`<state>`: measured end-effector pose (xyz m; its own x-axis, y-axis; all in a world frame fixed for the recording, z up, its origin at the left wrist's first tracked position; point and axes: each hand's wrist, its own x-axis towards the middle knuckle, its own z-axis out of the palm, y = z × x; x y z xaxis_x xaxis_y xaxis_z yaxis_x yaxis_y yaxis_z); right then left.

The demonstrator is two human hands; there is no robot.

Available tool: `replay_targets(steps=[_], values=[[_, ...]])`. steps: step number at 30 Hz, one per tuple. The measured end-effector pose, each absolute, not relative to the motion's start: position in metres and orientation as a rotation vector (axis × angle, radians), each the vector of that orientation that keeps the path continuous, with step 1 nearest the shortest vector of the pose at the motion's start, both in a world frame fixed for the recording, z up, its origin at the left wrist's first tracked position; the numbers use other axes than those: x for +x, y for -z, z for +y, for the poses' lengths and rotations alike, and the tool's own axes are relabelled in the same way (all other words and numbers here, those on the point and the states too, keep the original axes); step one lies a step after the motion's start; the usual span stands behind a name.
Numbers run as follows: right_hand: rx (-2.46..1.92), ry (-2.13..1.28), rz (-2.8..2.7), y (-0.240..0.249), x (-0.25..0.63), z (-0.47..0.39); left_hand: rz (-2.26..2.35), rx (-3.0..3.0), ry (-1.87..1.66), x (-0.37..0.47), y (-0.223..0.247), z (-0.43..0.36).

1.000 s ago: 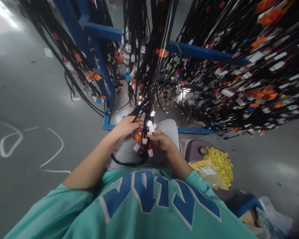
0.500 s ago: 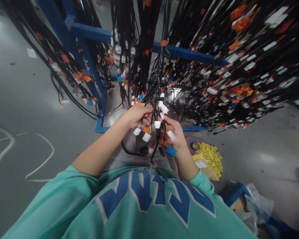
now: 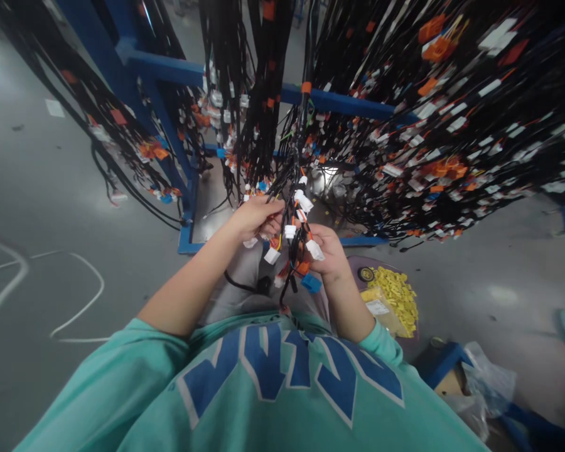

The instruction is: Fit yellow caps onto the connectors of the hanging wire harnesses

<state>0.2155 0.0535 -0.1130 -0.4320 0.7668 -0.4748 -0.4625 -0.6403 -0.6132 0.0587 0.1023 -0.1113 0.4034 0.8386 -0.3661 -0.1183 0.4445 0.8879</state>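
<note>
A black wire harness (image 3: 297, 147) hangs down in front of me, its lower end fanning into wires with white, orange and blue connectors. My left hand (image 3: 260, 218) is closed around some of its wires on the left side, thumb on top. A white connector (image 3: 272, 255) dangles below those fingers. On the other side my right hand (image 3: 327, 251) has its fingers curled round the harness branches, partly hidden behind them. Close to it are another white connector (image 3: 315, 250) and a blue connector (image 3: 311, 283). An orange connector (image 3: 302, 269) hangs between the hands.
A blue metal rack (image 3: 188, 72) stands ahead, with dense bundles of harnesses (image 3: 433, 138) hanging on the right and more bundles (image 3: 117, 125) at left. Low on my right lie yellow small parts (image 3: 395, 295) beside a black tape roll (image 3: 366, 274). Plastic bags (image 3: 487, 376) sit farther right.
The left hand's fingers have folded in more, and the red piece seen at them is now hidden. The blue connector has shifted left, below the right hand. The view has moved slightly.
</note>
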Motion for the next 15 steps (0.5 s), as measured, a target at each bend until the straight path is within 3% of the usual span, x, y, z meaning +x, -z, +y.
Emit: replay_targets(steps=[6, 11, 15], values=[[-0.947, -2.027, -0.508, 0.116, 0.214, 0.055, 1.172, 1.286, -0.885, 0.057, 0.120, 0.098], [-0.948, -2.046, -0.481, 0.114, 0.214, 0.057, 1.297, 1.505, -1.187, 0.052, 0.101, 0.060], [-0.925, -2.066, -0.494, 0.107, 0.208, 0.056, 1.222, 1.460, -0.853, 0.050, 0.089, 0.034]])
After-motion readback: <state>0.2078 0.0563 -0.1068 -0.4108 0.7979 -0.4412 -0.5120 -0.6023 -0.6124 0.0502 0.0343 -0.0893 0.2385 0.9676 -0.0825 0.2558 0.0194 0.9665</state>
